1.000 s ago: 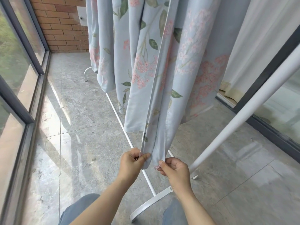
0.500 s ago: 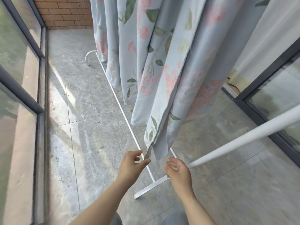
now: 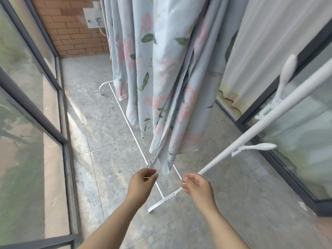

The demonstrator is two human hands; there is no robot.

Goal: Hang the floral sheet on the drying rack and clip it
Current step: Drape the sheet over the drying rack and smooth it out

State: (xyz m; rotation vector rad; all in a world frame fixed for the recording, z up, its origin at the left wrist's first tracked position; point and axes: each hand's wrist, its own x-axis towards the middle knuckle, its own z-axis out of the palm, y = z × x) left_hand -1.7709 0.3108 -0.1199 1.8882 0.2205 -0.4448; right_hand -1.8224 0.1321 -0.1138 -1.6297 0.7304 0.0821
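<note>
The pale blue floral sheet [image 3: 167, 72] hangs in long folds from above, its top out of frame. Its lowest corners dangle just above the floor rail of the white drying rack [image 3: 133, 134]. My left hand [image 3: 142, 183] is right below one pointed corner, fingers loosely curled, apart from the cloth. My right hand [image 3: 196, 185] hovers below and right of the other corner, also loosely curled and holding nothing. No clip is visible.
The rack's slanted white upright [image 3: 251, 133] with two side hooks crosses at the right, and its foot bar [image 3: 161, 201] lies between my hands. Glass windows [image 3: 27, 123] line the left, a brick wall [image 3: 71, 33] stands at the back, and a white curtain [image 3: 269, 42] and dark door frame are at the right.
Both hands pinched the sheet's bottom edge a second ago; they have let go and now sit just under it. The view has tilted up and back.
</note>
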